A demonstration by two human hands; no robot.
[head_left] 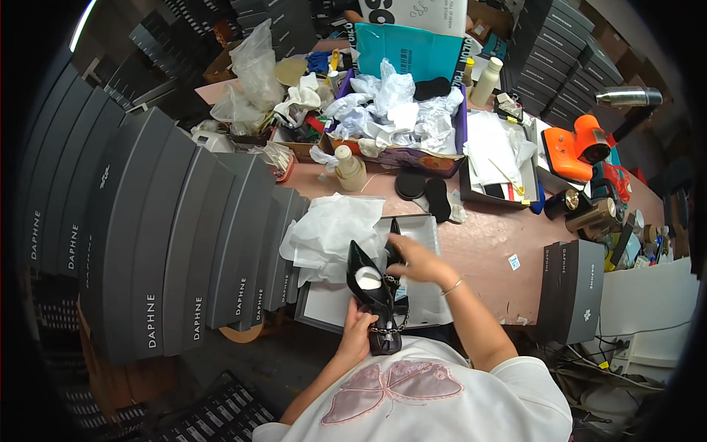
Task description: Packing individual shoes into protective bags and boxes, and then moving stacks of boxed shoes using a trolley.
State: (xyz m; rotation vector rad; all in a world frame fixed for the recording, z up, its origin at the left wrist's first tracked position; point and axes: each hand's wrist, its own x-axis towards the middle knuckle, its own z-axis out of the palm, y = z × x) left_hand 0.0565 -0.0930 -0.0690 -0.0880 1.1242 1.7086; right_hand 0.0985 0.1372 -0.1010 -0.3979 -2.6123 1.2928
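My left hand [355, 328] grips a black pointed-toe shoe [360, 258] by its side, toe pointing away from me. A metal chain [404, 313] hangs about its heel end, and its insole is pale. My right hand [420, 260], with a bracelet at the wrist, curves its fingers round a second dark shoe [395, 227], which it partly hides. Both shoes are over an open shoe box [421, 227] lined in white. Crumpled white tissue paper [331, 232] spreads over the box's left side.
Stacked dark grey shoe boxes [188, 250] wall the left; another short stack [571, 291] stands at right. Beyond are a cream bottle [350, 169], a round black tin [410, 186], a purple-edged carton [462, 136] of crumpled paper, and an orange device [567, 155].
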